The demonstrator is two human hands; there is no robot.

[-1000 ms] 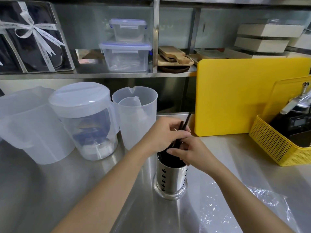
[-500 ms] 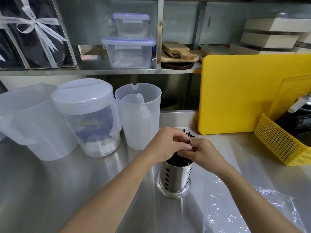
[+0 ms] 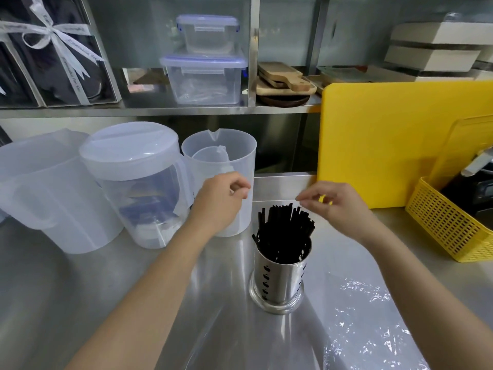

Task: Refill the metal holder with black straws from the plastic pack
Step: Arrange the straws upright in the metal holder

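on counter (image 3: pixel 106 303): holder (image 3: pixel 278 283) upright, straws (image 3: pixel 284 231) vertical, below and between 2 hands; left hand (image 3: pixel 221 201), right hand (image 3: pixel 333 204) apart, loosely curled, empty; right hand nearer.

Landmark: metal holder (image 3: pixel 278 281), upright on the steel counter (image 3: pixel 80 303), mouth crowded with black straws (image 3: pixel 284 233) fanning upward. Directly above the straw tips, open air between left hand (image 3: pixel 220 202) and right hand (image 3: pixel 333 202), both clear of the straws. Left and behind, close: clear jug (image 3: pixel 220 166), then lidded pitcher (image 3: pixel 133 182). Behind right: upright yellow cutting board (image 3: pixel 400 140). Far right: yellow basket (image 3: pixel 450 231). Front right: crinkled plastic pack (image 3: pixel 373 329) flat on the counter. Front left: bare steel under the left forearm.
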